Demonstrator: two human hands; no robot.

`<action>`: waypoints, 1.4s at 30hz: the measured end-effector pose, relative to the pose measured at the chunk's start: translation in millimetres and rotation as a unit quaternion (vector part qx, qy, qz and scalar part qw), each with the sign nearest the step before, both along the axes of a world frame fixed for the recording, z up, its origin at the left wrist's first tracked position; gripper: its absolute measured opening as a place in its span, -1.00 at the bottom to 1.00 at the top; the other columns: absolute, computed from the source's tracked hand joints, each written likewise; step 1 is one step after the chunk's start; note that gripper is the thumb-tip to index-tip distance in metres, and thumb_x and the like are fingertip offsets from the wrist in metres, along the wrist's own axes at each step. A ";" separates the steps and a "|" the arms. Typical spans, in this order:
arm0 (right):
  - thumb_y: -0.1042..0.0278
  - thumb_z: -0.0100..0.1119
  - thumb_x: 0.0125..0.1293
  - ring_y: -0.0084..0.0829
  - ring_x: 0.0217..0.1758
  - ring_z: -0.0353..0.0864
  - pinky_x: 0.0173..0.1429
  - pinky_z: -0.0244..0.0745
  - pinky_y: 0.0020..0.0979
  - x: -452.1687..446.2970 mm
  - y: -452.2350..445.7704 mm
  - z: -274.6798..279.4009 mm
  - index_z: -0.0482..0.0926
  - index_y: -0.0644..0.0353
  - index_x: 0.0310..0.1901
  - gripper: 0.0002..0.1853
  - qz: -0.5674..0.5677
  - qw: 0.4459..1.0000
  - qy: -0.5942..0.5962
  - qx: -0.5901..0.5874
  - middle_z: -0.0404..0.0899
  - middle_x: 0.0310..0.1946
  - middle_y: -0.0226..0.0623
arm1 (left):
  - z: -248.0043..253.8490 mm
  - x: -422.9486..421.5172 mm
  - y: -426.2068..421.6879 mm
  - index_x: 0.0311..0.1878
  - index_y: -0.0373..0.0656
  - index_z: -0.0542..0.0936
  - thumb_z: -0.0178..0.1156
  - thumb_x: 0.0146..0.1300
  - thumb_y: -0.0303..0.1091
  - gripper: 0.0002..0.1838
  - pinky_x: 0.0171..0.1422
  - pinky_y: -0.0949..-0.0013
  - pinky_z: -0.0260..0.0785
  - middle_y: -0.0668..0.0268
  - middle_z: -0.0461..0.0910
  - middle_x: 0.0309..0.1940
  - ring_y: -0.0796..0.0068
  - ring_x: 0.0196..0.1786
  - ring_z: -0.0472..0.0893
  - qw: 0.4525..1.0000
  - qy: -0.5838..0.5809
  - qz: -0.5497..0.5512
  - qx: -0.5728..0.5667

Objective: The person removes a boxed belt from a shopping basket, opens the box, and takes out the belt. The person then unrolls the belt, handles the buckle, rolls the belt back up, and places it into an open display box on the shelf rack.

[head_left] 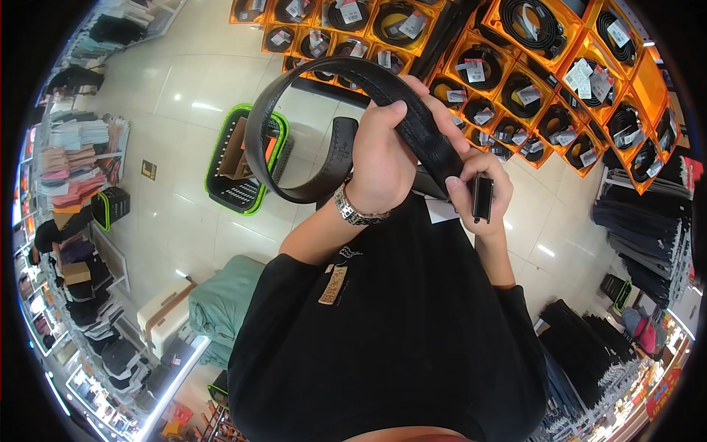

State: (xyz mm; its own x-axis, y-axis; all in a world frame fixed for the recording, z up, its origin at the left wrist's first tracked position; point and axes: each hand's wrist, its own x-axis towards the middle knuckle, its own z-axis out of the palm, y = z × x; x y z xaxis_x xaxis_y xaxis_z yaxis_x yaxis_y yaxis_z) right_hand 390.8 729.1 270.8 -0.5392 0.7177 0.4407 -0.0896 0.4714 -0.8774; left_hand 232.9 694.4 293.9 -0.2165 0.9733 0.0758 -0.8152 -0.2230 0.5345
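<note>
Below the belt (424, 127), clothes (639, 230) and orange boxes (650, 77) edge pale tiles (166, 110).

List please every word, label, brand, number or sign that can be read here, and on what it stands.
No text is readable with certainty.
Black belt: script-like marks near one end, too small.
Tan patch on the black shirt: letter-like marks, too blurred.
White tags at the orange trays: print too small.
Red sign, lower right: too blurred.
</note>
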 end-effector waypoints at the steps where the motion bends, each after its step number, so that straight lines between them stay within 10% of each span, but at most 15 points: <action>1: 0.65 0.28 0.01 -0.60 -0.52 0.31 -0.42 0.21 -0.57 -1.0 0.1 -0.2 0.40 0.24 -0.36 -0.76 -0.002 1.000 0.005 0.008 0.44 -0.48 -0.32 | -0.8 0.0 -0.1 -0.02 -0.13 0.30 -0.17 0.29 -0.17 -0.70 -0.11 0.11 0.43 0.11 0.50 -0.40 0.08 -0.30 0.58 1.000 0.007 0.003 0.000; 42: 0.63 0.29 0.06 -0.73 -0.55 0.32 -0.44 0.20 -0.64 -15.0 -11.0 3.4 0.45 0.27 -0.21 -0.73 -0.029 0.999 0.006 0.017 0.43 -0.53 -0.48 | -13.8 3.7 -13.9 0.04 -0.19 0.28 -0.14 0.24 -0.29 -0.67 -0.05 0.08 0.47 0.05 0.53 -0.35 0.04 -0.22 0.62 0.999 0.044 0.013 0.029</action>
